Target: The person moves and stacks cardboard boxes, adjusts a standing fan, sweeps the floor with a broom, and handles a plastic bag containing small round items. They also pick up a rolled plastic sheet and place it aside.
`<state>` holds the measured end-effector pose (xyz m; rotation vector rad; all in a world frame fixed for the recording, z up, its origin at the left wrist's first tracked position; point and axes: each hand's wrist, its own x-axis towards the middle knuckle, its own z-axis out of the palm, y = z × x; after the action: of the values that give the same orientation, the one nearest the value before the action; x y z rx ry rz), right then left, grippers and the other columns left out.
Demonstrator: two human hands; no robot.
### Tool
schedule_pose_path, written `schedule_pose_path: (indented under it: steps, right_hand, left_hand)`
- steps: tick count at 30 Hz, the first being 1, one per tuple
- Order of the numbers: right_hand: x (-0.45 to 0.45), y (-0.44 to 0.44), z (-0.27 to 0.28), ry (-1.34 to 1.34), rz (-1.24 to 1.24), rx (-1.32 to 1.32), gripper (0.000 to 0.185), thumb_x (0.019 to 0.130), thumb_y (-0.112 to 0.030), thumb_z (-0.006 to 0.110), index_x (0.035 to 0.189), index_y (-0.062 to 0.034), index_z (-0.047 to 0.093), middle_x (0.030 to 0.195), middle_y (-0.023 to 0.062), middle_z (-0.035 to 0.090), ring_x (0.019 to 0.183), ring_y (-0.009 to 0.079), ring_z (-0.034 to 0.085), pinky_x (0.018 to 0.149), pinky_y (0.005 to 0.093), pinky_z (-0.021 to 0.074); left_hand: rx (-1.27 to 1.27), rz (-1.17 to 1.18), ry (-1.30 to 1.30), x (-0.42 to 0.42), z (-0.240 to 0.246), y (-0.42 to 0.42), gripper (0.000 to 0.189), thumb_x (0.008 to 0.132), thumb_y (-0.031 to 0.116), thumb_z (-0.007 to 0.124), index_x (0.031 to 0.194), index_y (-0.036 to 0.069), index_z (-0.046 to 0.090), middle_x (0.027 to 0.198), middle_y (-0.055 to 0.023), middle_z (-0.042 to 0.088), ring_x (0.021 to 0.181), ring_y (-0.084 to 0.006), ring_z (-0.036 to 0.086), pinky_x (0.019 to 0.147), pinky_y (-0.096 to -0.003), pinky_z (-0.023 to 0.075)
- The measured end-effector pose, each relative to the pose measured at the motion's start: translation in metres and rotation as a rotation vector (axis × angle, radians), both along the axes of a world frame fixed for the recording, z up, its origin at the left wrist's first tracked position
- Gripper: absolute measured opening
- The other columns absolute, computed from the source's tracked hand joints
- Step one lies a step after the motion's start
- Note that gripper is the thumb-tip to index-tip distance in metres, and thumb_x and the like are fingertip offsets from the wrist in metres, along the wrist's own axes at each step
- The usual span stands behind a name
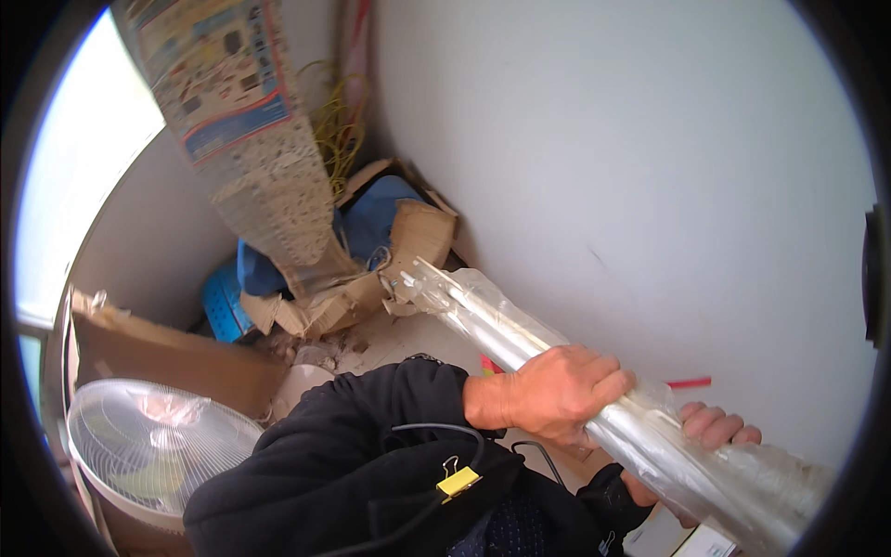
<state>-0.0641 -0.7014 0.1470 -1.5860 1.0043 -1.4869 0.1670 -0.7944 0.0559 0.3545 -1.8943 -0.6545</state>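
A long bundle of thin pale rods in clear plastic wrap (501, 334) slants across the view, from beside the cardboard at the centre to the lower right. My left hand (553, 393) is closed over the bundle around its middle. Farther down its length, my right hand (717, 426) grips it from beneath, with the fingers showing over the far side; the bundle hides part of that hand. Several rod ends stick out of the wrap at the upper end.
A white wall (626, 174) runs along the right. Torn cardboard (348, 303) lies around blue objects in the corner, beneath a tall printed panel (243, 125) and tangled yellow cord (337, 136). At lower left, a fan with a wire guard (163, 452) stands near a cardboard box (167, 348).
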Motion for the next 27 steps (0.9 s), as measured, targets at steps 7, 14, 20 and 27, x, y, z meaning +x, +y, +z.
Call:
schedule_pose_path:
  steps: [7,14,20,27]
  right_hand:
    - [-0.050,0.073,0.011,0.041,-0.132,-0.064,0.052,0.073,-0.044,0.066,0.103,-0.0092,0.042,0.091,0.0030,0.043,0.084,0.0190,0.041,0.081,0.0357,0.0367]
    - [-0.049,0.142,0.033,0.196,-0.233,-0.123,0.060,0.076,-0.046,0.064,0.115,-0.0066,0.042,0.095,0.0057,0.047,0.086,0.0221,0.046,0.084,0.0384,0.0388]
    - [-0.044,0.175,0.002,-0.109,-0.227,-0.230,0.053,0.085,-0.028,0.062,0.129,-0.0058,0.042,0.099,0.0103,0.053,0.089,0.0243,0.053,0.086,0.0423,0.0424]
    - [-0.070,0.227,-0.037,-0.057,-0.235,-0.144,0.068,0.075,-0.029,0.078,0.129,-0.0076,0.042,0.107,0.0134,0.055,0.096,0.0291,0.056,0.089,0.0469,0.0446]
  left_hand:
    - [-0.016,-0.107,0.068,-0.044,0.019,0.044,0.078,0.057,0.035,0.087,0.115,-0.004,0.053,0.089,-0.0123,0.057,0.075,-0.0317,0.064,0.067,-0.0394,0.0543]
    - [0.041,-0.245,0.009,-0.101,0.013,0.106,0.071,0.062,0.032,0.086,0.115,-0.003,0.053,0.089,-0.0131,0.057,0.074,-0.0321,0.064,0.063,-0.0414,0.0537]
    - [0.054,-0.343,0.062,-0.147,-0.022,0.157,0.073,0.062,0.035,0.087,0.115,-0.001,0.053,0.087,-0.0118,0.058,0.069,-0.0314,0.063,0.058,-0.0412,0.0535]
    - [0.096,-0.441,0.057,-0.169,-0.068,0.185,0.073,0.059,0.035,0.088,0.112,-0.001,0.054,0.089,-0.0122,0.061,0.073,-0.0323,0.064,0.061,-0.0405,0.0543]
